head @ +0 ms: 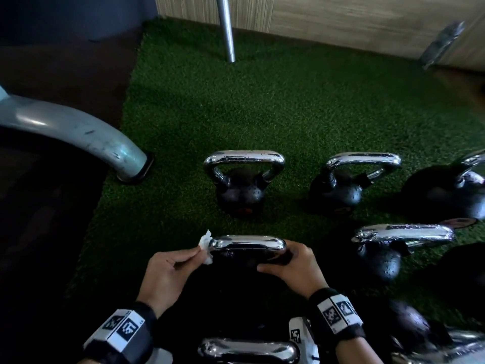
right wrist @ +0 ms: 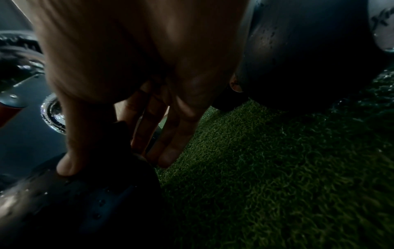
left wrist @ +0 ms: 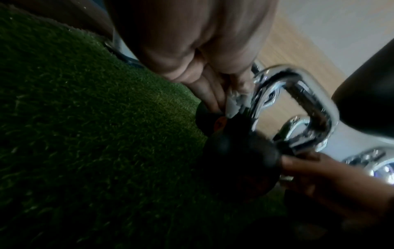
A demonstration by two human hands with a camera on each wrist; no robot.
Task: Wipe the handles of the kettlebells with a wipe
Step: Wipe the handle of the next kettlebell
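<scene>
On the green turf stands a black kettlebell with a chrome handle. My left hand pinches a small crumpled white wipe against the handle's left end. In the left wrist view the wipe lies at the left bend of the handle. My right hand grips the kettlebell at the handle's right end. Its thumb presses the near side of the body, and its fingers reach down the far side. The kettlebell's body is mostly hidden in shadow in the head view.
Other chrome-handled kettlebells stand around: one behind, one back right, one right, one far right, and a handle nearest me. A grey machine leg curves down at left. A metal pole stands at the back.
</scene>
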